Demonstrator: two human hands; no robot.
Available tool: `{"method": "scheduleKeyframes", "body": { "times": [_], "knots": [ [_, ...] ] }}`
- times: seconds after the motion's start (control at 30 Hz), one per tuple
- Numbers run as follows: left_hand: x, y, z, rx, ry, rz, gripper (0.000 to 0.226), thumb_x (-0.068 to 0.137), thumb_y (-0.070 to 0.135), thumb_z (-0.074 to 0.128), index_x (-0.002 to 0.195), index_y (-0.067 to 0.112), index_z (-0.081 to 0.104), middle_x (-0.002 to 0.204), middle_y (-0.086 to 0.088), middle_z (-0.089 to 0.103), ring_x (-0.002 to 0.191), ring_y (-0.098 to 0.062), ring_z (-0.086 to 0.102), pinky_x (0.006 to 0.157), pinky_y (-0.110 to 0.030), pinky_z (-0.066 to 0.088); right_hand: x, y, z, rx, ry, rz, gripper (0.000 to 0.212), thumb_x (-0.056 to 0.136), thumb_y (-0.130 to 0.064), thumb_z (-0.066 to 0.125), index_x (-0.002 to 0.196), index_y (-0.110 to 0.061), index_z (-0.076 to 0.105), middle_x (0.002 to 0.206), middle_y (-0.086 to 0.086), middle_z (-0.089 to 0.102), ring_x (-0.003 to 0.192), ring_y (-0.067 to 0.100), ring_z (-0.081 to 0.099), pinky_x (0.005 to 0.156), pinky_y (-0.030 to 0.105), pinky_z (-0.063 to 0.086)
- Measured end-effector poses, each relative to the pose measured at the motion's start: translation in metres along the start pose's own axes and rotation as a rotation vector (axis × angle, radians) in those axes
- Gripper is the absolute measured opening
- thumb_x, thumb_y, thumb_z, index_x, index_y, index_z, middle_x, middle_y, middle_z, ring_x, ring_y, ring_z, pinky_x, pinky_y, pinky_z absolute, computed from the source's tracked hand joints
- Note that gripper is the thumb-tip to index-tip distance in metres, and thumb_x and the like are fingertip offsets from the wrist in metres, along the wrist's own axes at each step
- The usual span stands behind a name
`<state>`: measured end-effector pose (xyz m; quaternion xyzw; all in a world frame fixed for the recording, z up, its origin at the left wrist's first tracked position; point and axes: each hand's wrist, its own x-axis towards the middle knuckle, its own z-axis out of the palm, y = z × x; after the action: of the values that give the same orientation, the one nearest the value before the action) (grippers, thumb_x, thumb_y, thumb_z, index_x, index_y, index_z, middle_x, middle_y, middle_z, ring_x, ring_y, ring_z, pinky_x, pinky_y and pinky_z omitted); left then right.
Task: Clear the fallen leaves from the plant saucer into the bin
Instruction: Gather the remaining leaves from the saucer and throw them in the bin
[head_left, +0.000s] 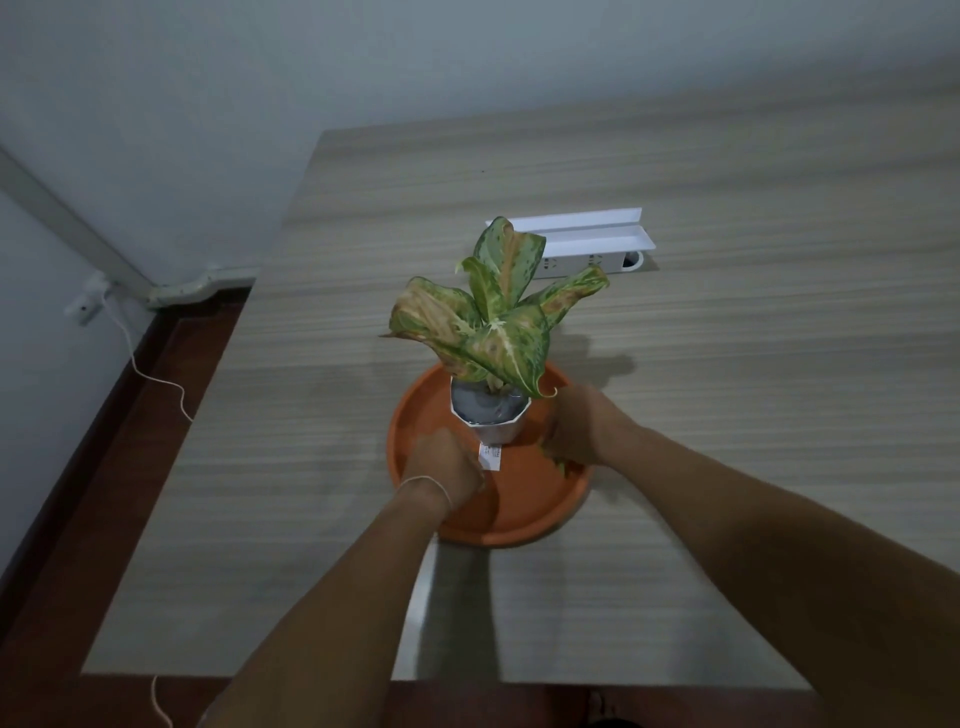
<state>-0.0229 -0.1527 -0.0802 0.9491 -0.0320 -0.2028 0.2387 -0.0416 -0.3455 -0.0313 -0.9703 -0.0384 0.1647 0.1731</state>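
Reaching into the orange saucer (524, 512) from both sides of the pot (491, 415), the two hands work low around its base. The right hand (576, 434) has its grip curled closed on a scrap of green leaf (558, 462), which pokes out below the fingers near the saucer's right rim. The left hand (449, 465) is also curled, down on the saucer floor just beside the pot's paper tag (489, 457); whether its grip holds anything I cannot tell, since the fingers hide it. No other loose leaves show on the bare parts of the saucer. The plant (488, 317) stands upright in the pot, its mottled leaves spreading above both hands. The saucer sits near the front edge of the counter (727, 364), with a white power strip (582, 260) farther back toward the middle. No bin is in view. The main risk, as I judge it, is a wrist nudging the tall, narrow pot as the hands lift out, tipping it; a loose pinch could also drop leaf bits onto the counter on the way to the bin.
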Motion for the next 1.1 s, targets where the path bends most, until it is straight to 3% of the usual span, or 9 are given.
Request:
{"method": "scheduleKeyframes", "body": {
  "times": [0.13,0.33,0.4,0.47,0.53,0.63,0.8,0.93,1.1],
  "knots": [
    [-0.004,-0.008,-0.019,-0.175,0.035,-0.069,0.011,0.067,0.005,0.073,0.060,0.013,0.077,0.060,0.001,0.073,0.061,-0.021,0.072,0.067,-0.036,0.062,0.022,0.030,0.018,0.108,-0.018,0.151,0.039,0.056,-0.032,0.058,0.085,-0.009,0.071,0.080,0.011,0.073,0.076,0.031,0.069,0.065,0.039,0.059],
    [-0.014,-0.029,-0.038,-0.228,0.101,-0.105,0.008,0.064,0.009,0.076,0.058,0.015,0.076,0.063,-0.003,0.075,0.066,-0.022,0.073,0.073,-0.036,0.062,0.006,-0.003,0.011,0.136,0.036,0.103,0.039,0.075,-0.007,0.068,0.114,-0.009,0.065,0.107,0.010,0.071,0.101,0.026,0.064,0.087,0.029,0.048],
    [-0.020,-0.041,-0.043,-0.255,0.115,-0.134,0.007,0.063,0.010,0.077,0.058,0.015,0.075,0.063,-0.005,0.074,0.066,-0.024,0.073,0.073,-0.038,0.062,-0.003,-0.021,0.011,0.149,0.028,-0.011,0.015,0.088,-0.009,0.056,0.091,-0.018,0.068,0.084,0.010,0.074,0.071,0.017,0.066,0.067,0.024,0.052],
    [-0.027,-0.052,-0.049,-0.295,0.145,-0.142,0.008,0.062,0.011,0.077,0.056,0.016,0.075,0.063,-0.006,0.074,0.066,-0.024,0.073,0.072,-0.039,0.063,0.001,-0.024,0.029,0.357,0.131,-0.066,0.042,0.096,-0.007,0.040,0.063,-0.012,0.065,0.049,-0.002,0.062,0.043,0.004,0.055,0.045,0.017,0.045],
    [-0.035,-0.063,-0.056,-0.289,0.178,-0.117,0.009,0.064,0.011,0.075,0.059,0.017,0.076,0.065,-0.003,0.075,0.069,-0.022,0.073,0.075,-0.036,0.062,-0.007,-0.032,0.040,0.129,0.069,-0.070,0.028,0.079,-0.006,0.051,0.052,-0.006,0.060,0.040,0.000,0.056,0.038,0.006,0.051,0.040,0.022,0.041],
    [-0.049,-0.081,-0.069,-0.285,0.228,-0.104,0.008,0.066,0.008,0.073,0.065,0.014,0.078,0.068,-0.005,0.076,0.073,-0.022,0.073,0.079,-0.034,0.060,-0.011,-0.044,0.056,0.227,-0.005,0.112,0.013,0.066,-0.009,0.062,0.055,-0.008,0.068,0.052,0.003,0.068,0.044,0.008,0.057,0.045,0.021,0.044],
    [-0.082,-0.128,-0.097,-0.302,0.282,-0.140,0.009,0.068,0.006,0.075,0.068,0.014,0.078,0.069,-0.005,0.075,0.072,-0.020,0.072,0.080,-0.033,0.060,-0.016,-0.093,0.066,0.192,0.031,0.033,0.019,0.065,-0.013,0.068,0.048,-0.019,0.061,0.052,-0.001,0.061,0.053,0.012,0.053,0.056,0.023,0.038],
    [-0.123,-0.182,-0.127,-0.292,0.355,-0.229,0.008,0.064,0.010,0.079,0.063,0.018,0.077,0.068,-0.005,0.075,0.069,-0.019,0.072,0.077,-0.034,0.061,-0.008,-0.154,0.069,0.131,0.041,-0.080,0.011,0.070,-0.014,0.066,0.072,-0.011,0.077,0.071,0.007,0.075,0.062,0.017,0.062,0.058,0.023,0.039],
    [-0.194,-0.268,-0.162,-0.302,0.444,-0.395,0.006,0.063,0.013,0.077,0.062,0.019,0.077,0.069,-0.002,0.076,0.074,-0.018,0.073,0.081,-0.030,0.059,0.005,-0.275,0.080,0.080,0.006,-0.330,0.011,0.068,-0.011,0.070,0.075,-0.013,0.079,0.073,0.005,0.077,0.062,0.015,0.067,0.059,0.019,0.048]
  ]
}}
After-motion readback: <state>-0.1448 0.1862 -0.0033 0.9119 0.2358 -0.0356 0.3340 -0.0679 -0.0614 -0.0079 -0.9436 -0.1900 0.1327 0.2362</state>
